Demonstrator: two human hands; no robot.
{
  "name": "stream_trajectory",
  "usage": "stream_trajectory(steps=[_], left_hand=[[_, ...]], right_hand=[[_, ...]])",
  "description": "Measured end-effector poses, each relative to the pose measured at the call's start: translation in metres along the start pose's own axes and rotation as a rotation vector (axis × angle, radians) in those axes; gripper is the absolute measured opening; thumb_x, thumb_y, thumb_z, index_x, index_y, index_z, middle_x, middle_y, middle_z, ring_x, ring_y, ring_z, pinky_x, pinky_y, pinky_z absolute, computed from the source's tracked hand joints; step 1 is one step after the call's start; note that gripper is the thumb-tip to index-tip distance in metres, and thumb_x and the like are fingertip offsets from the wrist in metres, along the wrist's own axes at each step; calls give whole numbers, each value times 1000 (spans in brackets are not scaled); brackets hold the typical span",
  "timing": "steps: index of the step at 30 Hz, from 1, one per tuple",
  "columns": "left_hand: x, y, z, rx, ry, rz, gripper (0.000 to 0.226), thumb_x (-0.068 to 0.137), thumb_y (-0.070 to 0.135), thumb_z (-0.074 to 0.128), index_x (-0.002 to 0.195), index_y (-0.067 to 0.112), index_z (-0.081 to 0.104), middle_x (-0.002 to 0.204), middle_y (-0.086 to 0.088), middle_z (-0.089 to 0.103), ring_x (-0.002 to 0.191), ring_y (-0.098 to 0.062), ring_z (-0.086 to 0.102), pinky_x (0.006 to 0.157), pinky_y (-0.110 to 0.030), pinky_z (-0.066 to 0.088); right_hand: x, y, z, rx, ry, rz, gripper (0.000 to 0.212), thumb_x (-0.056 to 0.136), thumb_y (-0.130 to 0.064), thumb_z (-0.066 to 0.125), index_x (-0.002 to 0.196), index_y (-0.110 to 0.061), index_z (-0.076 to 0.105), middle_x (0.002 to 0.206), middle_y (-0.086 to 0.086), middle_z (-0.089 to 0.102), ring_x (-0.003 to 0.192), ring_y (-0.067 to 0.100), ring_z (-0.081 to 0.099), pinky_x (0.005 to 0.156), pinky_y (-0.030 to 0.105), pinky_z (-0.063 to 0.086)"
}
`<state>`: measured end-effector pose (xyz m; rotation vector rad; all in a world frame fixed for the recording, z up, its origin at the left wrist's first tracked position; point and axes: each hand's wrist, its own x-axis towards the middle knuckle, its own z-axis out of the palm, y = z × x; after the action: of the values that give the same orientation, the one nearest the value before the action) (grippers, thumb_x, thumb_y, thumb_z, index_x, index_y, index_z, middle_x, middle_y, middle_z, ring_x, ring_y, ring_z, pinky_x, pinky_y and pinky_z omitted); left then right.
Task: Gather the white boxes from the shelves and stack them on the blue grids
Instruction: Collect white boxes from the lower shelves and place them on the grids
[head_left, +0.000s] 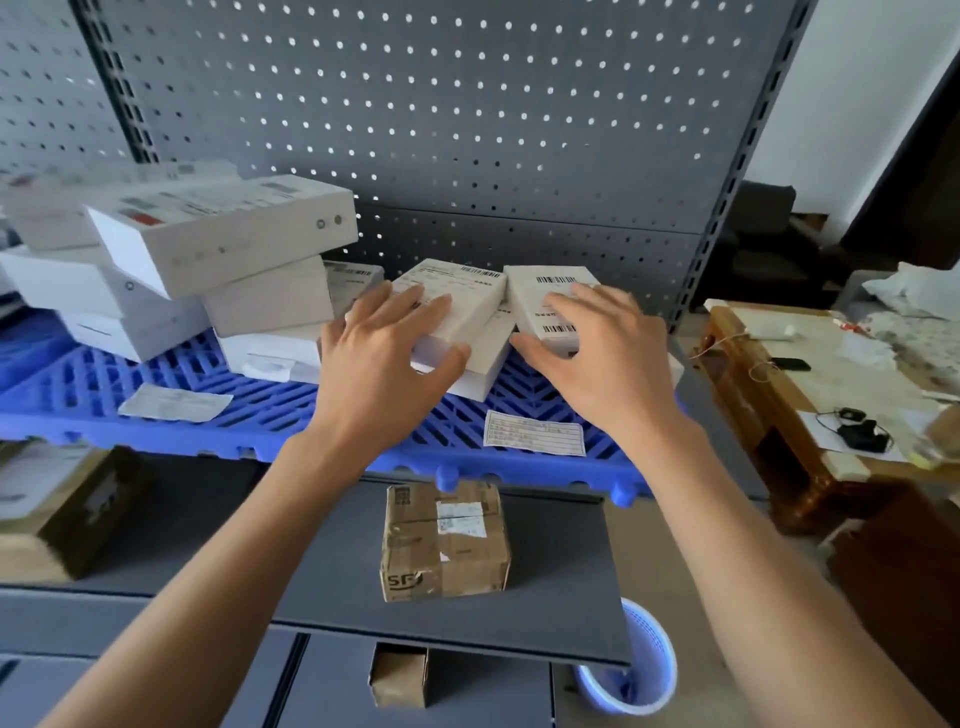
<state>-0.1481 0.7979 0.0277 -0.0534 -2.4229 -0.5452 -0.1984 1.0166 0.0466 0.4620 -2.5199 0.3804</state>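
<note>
Forearms nearest, reaching to 12 o'clock. Left hand (387, 343) lies on a white box (457, 296), fingers spread on top, thumb hooked round its near edge. Right hand (587, 348) rests on second white box (550, 301), fingers relaxed, thumb at its near-left corner; full grasp: cannot tell. Both boxes sit on the blue grid (218, 395), just beside each other, long axes running 6 to 12. Each hand is nearer its own box. Next move probably squares them up. Box stack (218, 244) at 10 o'clock. Cardboard parcel (444, 540) at 6 on lower shelf (322, 571).
</note>
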Motion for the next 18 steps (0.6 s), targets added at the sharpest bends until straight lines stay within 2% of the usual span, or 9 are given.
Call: stream_trajectory(steps=[3, 5, 10, 15, 18], left_hand=[[-4, 3, -1, 48, 22, 29, 58, 90, 63, 51, 137, 31, 62, 147, 6, 56, 148, -22, 35, 114, -57, 30], [-8, 7, -4, 72, 35, 37, 56, 92, 60, 52, 138, 29, 61, 147, 4, 56, 148, -22, 36, 115, -56, 29], [-20, 20, -10, 82, 62, 50, 51, 92, 50, 56, 136, 26, 63, 143, 2, 59, 142, -23, 43, 112, -56, 35], [-37, 26, -23, 43, 86, 61, 42, 94, 39, 59, 131, 21, 68, 136, 2, 65, 134, -22, 52, 106, -52, 46], [-54, 29, -37, 23, 77, -18, 37, 93, 34, 65, 127, 22, 70, 131, 4, 68, 126, -20, 59, 99, -48, 52]], right_hand=[[-3, 1, 2, -27, 57, -24, 59, 90, -70, 53, 125, -25, 68, 134, -2, 62, 135, 25, 47, 108, 63, 30], [-6, 0, 1, -24, 81, -51, 51, 92, -63, 55, 123, -25, 67, 133, -4, 62, 135, 24, 47, 109, 63, 26], [-17, -7, -3, -5, 89, -126, 37, 95, -49, 54, 120, -24, 64, 129, -6, 62, 131, 24, 49, 106, 59, 34], [-27, -21, -10, 83, 56, -207, 27, 95, -40, 47, 103, -22, 65, 104, -7, 61, 110, 23, 55, 94, 47, 42], [-36, -35, -10, 164, 74, -254, 31, 95, -37, 52, 112, -19, 70, 118, -2, 66, 117, 25, 58, 97, 50, 44]])
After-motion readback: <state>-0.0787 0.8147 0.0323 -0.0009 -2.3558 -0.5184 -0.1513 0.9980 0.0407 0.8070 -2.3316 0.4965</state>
